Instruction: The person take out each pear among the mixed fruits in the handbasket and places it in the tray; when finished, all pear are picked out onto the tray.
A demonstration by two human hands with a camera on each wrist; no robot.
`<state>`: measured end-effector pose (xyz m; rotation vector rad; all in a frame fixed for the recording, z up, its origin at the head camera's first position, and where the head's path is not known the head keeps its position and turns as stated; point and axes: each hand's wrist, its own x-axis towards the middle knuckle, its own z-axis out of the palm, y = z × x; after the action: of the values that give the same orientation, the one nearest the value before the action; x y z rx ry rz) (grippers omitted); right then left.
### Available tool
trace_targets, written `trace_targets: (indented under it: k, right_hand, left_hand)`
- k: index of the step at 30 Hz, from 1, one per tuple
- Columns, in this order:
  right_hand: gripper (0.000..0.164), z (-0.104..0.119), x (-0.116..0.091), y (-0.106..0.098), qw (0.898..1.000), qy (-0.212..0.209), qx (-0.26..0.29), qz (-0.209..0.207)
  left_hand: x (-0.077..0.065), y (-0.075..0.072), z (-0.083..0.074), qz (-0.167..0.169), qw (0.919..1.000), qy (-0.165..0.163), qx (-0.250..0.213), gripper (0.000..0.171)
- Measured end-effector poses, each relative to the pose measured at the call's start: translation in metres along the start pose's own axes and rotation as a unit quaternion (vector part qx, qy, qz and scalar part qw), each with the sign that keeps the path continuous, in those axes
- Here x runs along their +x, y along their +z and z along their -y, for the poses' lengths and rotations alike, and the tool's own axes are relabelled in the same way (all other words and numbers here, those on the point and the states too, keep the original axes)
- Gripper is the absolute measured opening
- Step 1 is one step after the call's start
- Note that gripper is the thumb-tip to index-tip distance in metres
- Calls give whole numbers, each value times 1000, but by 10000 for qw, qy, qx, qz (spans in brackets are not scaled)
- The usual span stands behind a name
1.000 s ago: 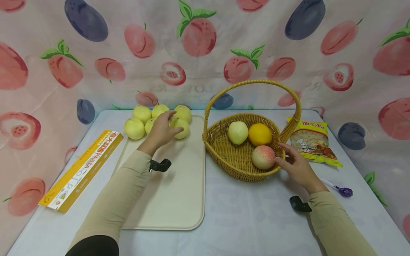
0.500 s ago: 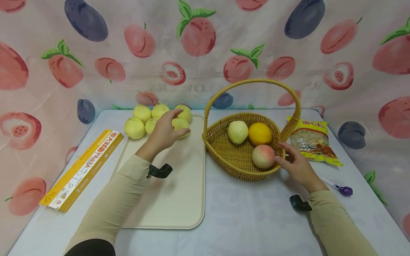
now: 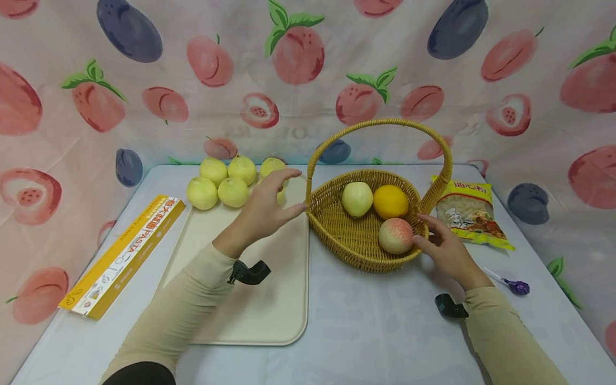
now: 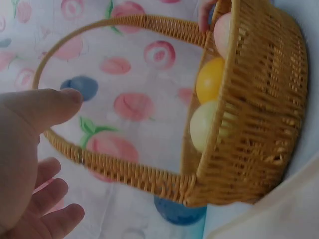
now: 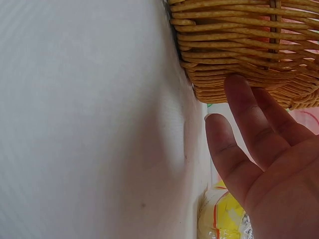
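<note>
My left hand (image 3: 264, 211) is empty, fingers and thumb spread, above the tray's right side. Its fingertips are right at the left end of the wicker basket (image 3: 337, 243), where the arched handle joins the rim. In the left wrist view, thumb and fingers stand apart beside the handle (image 4: 134, 184). My right hand (image 3: 449, 256) holds the basket's right rim, thumb and index finger over the edge; other fingers lie against the outer wicker (image 5: 234, 45). Inside are a pale green round fruit (image 3: 357, 199), an orange (image 3: 390, 202) and a peach (image 3: 396, 236).
Several pale green round fruits (image 3: 233, 192) sit at the far end of the beige tray (image 3: 269, 321), one partly behind my left hand. A pasta box (image 3: 125, 256) lies left. A yellow food bag (image 3: 467, 211) and a purple-wrapped lollipop (image 3: 517, 287) lie right.
My left hand has moved right, from over the pale green fruits to the basket's left end, its fingers spreading wider. The right hand and the basket have stayed put.
</note>
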<state>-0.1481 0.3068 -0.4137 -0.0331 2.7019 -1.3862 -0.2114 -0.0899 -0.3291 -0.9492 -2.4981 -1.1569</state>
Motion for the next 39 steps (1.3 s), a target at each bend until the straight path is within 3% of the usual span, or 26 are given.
trace_targets:
  k: [3, 7, 14, 21, 39]
  right_hand:
    - [76, 0, 0, 0, 10000, 27, 20, 15]
    - [76, 0, -1, -1, 10000, 36, 23, 6]
    - [74, 0, 0, 0, 10000, -34, 22, -2]
    - [73, 0, -1, 0, 10000, -46, 33, 10]
    - [71, 2, -2, 0, 9999, -131, 58, -15]
  left_hand:
    - [-1, 5, -8, 78, 9994, 347, -14, 64]
    - [0, 15, -16, 317, 9981, 522, -68, 64]
    - [8, 37, -22, 781, 9954, 497, -263, 66]
    - [21, 56, -23, 1029, 9932, 431, -336, 67]
    - [58, 95, -9, 1666, 9845, -456, -320, 72]
